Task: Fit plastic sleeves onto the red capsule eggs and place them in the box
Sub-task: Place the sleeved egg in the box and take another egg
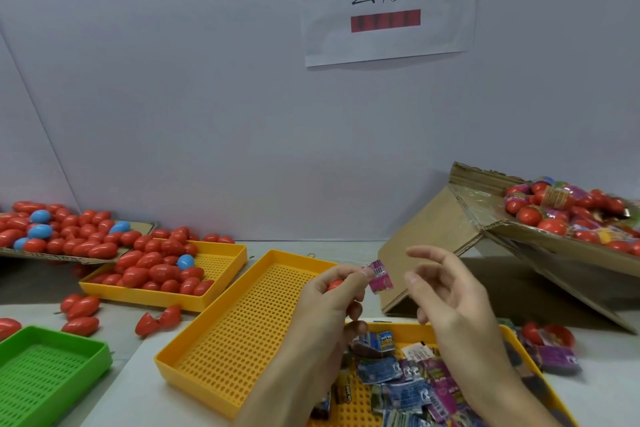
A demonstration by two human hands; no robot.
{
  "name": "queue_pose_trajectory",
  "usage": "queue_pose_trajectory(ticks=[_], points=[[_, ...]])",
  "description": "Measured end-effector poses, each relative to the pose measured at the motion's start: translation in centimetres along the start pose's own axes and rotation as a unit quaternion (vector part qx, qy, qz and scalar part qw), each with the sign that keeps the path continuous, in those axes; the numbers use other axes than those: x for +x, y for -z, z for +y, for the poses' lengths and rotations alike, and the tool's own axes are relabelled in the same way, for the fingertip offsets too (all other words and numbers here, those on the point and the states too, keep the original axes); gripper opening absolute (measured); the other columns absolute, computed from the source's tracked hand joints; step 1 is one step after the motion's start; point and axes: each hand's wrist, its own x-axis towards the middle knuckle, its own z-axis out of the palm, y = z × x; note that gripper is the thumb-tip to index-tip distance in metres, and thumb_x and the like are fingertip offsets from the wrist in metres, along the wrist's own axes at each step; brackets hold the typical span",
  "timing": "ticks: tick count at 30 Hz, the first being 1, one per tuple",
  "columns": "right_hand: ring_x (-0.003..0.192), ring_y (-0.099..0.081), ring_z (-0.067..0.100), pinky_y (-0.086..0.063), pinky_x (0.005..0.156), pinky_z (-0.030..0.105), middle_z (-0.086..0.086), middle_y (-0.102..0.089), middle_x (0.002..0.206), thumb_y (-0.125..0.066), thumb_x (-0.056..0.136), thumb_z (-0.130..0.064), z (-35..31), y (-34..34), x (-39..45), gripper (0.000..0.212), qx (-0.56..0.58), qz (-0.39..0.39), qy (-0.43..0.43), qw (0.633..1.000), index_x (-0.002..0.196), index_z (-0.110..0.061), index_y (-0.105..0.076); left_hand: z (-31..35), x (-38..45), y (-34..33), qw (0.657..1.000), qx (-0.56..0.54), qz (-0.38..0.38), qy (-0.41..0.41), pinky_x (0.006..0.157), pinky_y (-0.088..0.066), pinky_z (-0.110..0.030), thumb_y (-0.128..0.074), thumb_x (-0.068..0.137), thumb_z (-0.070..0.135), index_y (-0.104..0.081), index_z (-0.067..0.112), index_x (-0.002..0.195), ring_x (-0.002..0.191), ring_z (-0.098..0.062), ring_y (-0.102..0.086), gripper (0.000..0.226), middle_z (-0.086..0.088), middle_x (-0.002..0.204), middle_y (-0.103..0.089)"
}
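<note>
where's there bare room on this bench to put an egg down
The near yellow tray is bare across its left and far part; plastic sleeves crowd its near right end. The green tray shows bare floor. The far yellow tray has only its right corner free; red eggs fill the rest.

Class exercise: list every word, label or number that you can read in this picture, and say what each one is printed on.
"套膜": large black characters on the white paper sign taped to the wall.
Red bar under those characters: its print is too blurred to read.
Pink sleeve held by the left hand: print too small to read.
Loose sleeves in the yellow tray: print blurred, unreadable.
</note>
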Motion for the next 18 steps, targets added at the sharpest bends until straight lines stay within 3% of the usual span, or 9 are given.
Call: queue_pose_trajectory(ticks=[3,8,12,15,18], points=[[0.086,-0.063,0.011,-0.056,0.076,0.032,-0.005,-0.067,0.089,-0.065,0.087,-0.034,-0.19,-0.69,-0.39,0.015,-0.041,-0.049,0.028,0.998,0.098,-0.045,-0.065,-0.12,0.08,-0.01,1.0,-0.005,-0.01,0.001,0.05,-0.039,-0.024,-0.073,0.083,0.018,-0.072,0.014,0.077,0.055,-0.01,-0.044,0.007,0.001,0.066,-0.05],[0.088,-0.065,0.017,-0.055,0.084,0.048,-0.001,-0.069,0.088,-0.066,0.087,-0.032,-0.04,-0.92,-0.45,0.009,-0.052,-0.037,0.019,0.998,0.096,-0.031,-0.067,-0.07,0.11,0.13,0.999,-0.01,-0.029,0.007,0.05,-0.039,-0.025,-0.078,0.074,0.024,-0.072,0.013,0.081,0.056,-0.011,-0.043,0.014,0.001,0.066,-0.05],[0.087,-0.065,0.016,-0.055,0.083,0.049,-0.004,-0.07,0.088,-0.066,0.085,-0.035,0.03,-0.79,-0.4,0.009,-0.059,-0.027,0.029,0.997,0.092,-0.03,-0.069,-0.08,0.11,0.19,0.999,-0.012,-0.035,0.012,0.05,-0.039,-0.024,-0.08,0.057,0.036,-0.071,0.013,0.081,0.056,-0.011,-0.044,0.035,0.001,0.066,-0.051],[0.087,-0.065,0.014,-0.055,0.083,0.047,-0.006,-0.069,0.086,-0.066,0.086,-0.037,0.23,-0.74,-0.32,0.01,-0.065,-0.031,0.029,0.997,0.091,-0.03,-0.07,-0.08,0.09,0.27,0.999,-0.029,-0.038,0.026,0.051,-0.039,-0.025,-0.079,0.064,0.033,-0.072,0.014,0.079,0.055,-0.01,-0.045,0.026,0.0,0.066,-0.051],[0.089,-0.065,0.011,-0.055,0.085,0.041,-0.007,-0.069,0.088,-0.061,0.078,-0.051,0.35,-0.81,-0.27,0.025,-0.065,-0.049,0.02,0.996,0.091,-0.032,-0.071,0.04,0.12,0.23,0.998,-0.04,-0.035,0.041,0.05,-0.039,-0.026,-0.073,0.081,0.027,-0.075,0.015,0.076,0.054,-0.011,-0.045,0.013,-0.001,0.067,-0.052]])
